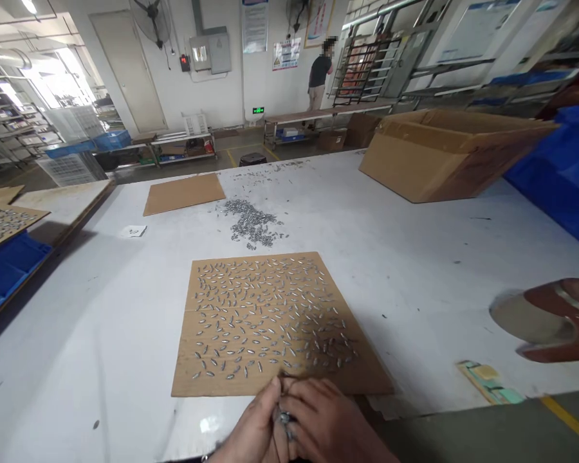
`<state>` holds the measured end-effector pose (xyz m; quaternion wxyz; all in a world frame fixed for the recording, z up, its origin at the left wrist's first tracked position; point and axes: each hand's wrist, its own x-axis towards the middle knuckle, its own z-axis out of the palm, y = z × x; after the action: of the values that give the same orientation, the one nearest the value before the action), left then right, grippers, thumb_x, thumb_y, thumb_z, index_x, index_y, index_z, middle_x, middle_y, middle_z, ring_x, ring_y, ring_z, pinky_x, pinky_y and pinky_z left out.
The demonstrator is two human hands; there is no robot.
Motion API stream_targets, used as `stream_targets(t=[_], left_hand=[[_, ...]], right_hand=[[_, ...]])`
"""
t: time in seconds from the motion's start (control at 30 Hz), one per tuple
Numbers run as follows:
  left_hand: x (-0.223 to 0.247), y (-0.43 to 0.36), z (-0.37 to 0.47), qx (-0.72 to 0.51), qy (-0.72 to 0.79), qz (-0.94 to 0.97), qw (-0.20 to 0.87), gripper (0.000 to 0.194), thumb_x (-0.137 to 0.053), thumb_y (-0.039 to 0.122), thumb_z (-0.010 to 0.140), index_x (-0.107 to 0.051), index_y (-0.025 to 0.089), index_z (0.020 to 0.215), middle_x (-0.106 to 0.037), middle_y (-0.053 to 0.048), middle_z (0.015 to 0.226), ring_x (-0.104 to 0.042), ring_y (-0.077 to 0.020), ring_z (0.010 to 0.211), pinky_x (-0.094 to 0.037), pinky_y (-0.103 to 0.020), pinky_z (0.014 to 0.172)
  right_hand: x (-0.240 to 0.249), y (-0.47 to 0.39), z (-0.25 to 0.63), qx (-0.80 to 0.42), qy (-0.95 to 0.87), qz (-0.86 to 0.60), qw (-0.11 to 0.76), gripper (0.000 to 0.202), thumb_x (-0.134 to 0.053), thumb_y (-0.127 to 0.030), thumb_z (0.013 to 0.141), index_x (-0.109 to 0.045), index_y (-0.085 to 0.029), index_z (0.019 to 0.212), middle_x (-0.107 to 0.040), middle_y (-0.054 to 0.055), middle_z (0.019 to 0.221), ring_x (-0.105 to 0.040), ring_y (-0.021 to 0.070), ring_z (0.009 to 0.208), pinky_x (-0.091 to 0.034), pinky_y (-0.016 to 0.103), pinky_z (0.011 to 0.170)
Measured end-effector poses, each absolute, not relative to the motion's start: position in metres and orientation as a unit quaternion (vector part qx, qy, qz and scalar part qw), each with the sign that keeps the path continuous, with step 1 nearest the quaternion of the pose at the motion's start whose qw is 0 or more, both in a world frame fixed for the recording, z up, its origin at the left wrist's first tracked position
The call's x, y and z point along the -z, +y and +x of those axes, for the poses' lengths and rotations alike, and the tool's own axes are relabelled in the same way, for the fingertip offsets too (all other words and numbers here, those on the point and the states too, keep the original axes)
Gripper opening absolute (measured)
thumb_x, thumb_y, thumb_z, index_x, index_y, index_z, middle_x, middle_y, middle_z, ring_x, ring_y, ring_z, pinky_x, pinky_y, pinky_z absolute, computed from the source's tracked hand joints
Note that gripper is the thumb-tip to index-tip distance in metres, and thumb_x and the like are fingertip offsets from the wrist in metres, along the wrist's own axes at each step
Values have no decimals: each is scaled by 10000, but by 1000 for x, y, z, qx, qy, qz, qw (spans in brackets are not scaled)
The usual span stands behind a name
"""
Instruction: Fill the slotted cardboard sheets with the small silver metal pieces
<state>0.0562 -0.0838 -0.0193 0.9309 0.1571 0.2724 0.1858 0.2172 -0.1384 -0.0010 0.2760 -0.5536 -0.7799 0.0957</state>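
Observation:
Many small silvery metal pieces lie spread over a flat cardboard sheet [186, 350] in the middle of the white table. My left hand [258, 424] and my right hand [318, 415] touch each other at the sheet's near edge. Between them some of the metal pieces [284, 418] show, cupped in my left palm. The fingers of my right hand are curled over these pieces, and its fingertips are partly hidden. Beyond the sheet is a loose heap of the same metal pieces [251, 222].
A bare cardboard sheet [186, 193] lies at the back left. An open cardboard box [415, 157] stands at the back right, beside a blue cover [564, 167]. A red-brown object [567, 315] is at the right edge. A person [320, 74] stands far back.

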Motion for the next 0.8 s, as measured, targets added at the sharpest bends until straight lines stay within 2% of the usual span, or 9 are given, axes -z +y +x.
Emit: stream_targets(t=[0.07,0.17,0.3,0.43,0.57,0.7,0.8], left_hand=[[22,-88,57,-170,272,121,939,566,-830,635,754,-668,170,1033,-654,18,767,-640,-109,642,-480,-232,625],[27,-93,55,-155,271,115,943,571,-840,637,740,-676,161,1008,-613,40,702,-596,-91,576,-429,-216,580],[27,-96,49,-184,261,146,936,499,-777,589,838,-681,128,1004,-654,-14,733,-630,-124,628,-453,-234,616],[26,-95,44,-208,286,164,921,411,-779,502,869,-682,126,1006,-672,-26,736,-652,-133,661,-481,-230,640],[31,-94,44,-201,290,201,914,446,-767,530,866,-692,116,1016,-703,-71,756,-700,-191,713,-557,-316,727],[31,-93,46,-181,287,216,916,469,-756,564,862,-694,129,1028,-720,-87,816,-723,-209,734,-581,-348,738],[28,-92,47,-182,282,221,916,455,-739,556,879,-691,123,1008,-719,-92,819,-727,-212,754,-584,-358,755]], right_hand=[[12,-154,200,-64,-782,-558,272,219,-529,-193,951,-681,-244,1101,-746,51,986,-666,204,864,-471,322,766],[20,-162,193,-95,-776,-558,276,207,-508,-142,927,-669,-243,1008,-738,38,963,-670,197,866,-480,314,783],[13,-161,191,-164,-753,-570,287,210,-501,-86,899,-630,-236,968,-715,24,994,-664,173,920,-492,282,819],[14,-159,186,-127,-738,-596,290,198,-499,-90,928,-628,-237,954,-692,27,927,-645,178,849,-480,287,749],[25,-160,188,-87,-747,-605,261,159,-558,-88,894,-617,-235,908,-690,20,845,-639,181,760,-468,295,696],[27,-162,195,-87,-765,-589,245,177,-569,-120,892,-631,-241,1005,-735,31,942,-678,191,815,-494,303,743],[25,-162,200,-73,-776,-575,250,165,-538,-139,907,-626,-239,1004,-738,40,916,-680,194,787,-501,307,744]])
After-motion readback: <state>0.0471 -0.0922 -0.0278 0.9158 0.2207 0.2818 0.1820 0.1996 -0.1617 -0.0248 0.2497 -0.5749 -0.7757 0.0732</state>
